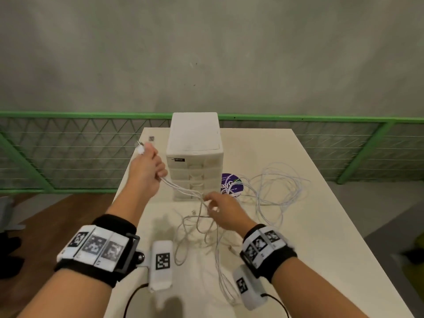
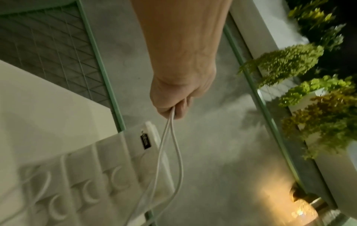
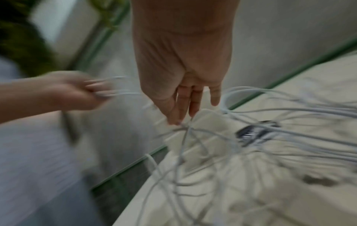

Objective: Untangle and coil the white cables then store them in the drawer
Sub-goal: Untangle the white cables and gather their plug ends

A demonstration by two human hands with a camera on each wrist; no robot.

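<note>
The white cables lie in a loose tangle over the middle and right part of the table, their loops spreading from the front of the drawer unit toward the right edge and trailing down toward the near edge. Several strands rise off the surface, stretched taut up to the left hand. That hand is raised above the table's left edge, just left of the drawer unit, fist closed around the strands, with a plug end sticking out of its top; the left wrist view shows two strands leaving the curled fingers. The right hand hangs lower, palm down, in front of the drawer unit's base, fingers extended downward and tips pinching at the strands where they cross. The drawer unit stands upright at the far middle of the table, drawers shut. A purple round sticker lies beside it, under the cables.
</note>
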